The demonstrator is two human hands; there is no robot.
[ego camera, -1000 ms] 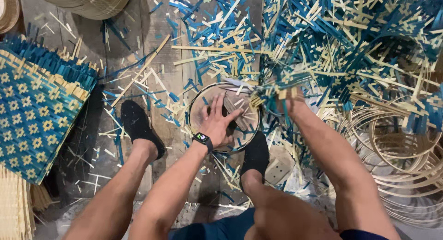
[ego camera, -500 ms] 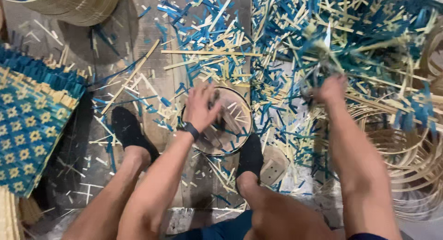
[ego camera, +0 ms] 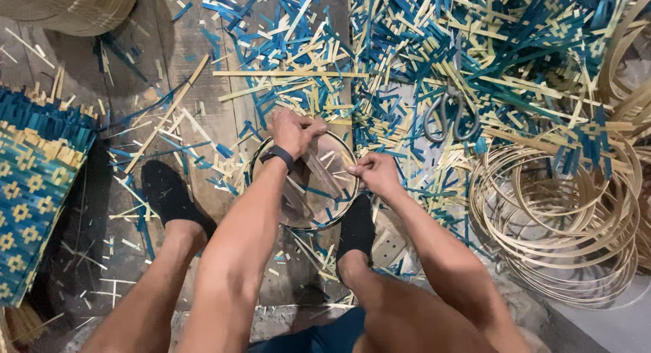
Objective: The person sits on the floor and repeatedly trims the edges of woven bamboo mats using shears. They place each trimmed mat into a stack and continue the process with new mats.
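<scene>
- Hoop, a round thin rim, lies on the plank floor at centre, between the two black-socked feet.
- Left hand is clenched over the hoop's rim at 12 o'clock; a black wristband sits on that wrist.
- Right hand pinches the rim at 3 o'clock, fingers closed on it.
- Judgement: keep both grips on opposite arcs and press evenly, so the thin rim stays round and does not twist.
- Shears lie in the blue and tan strips at 1 o'clock.
- Coils of tan hoops stack at 3 o'clock.
- Woven mat, blue and yellow, lies at 9 o'clock.
- No container is visible; loose offcuts litter the floor.
</scene>
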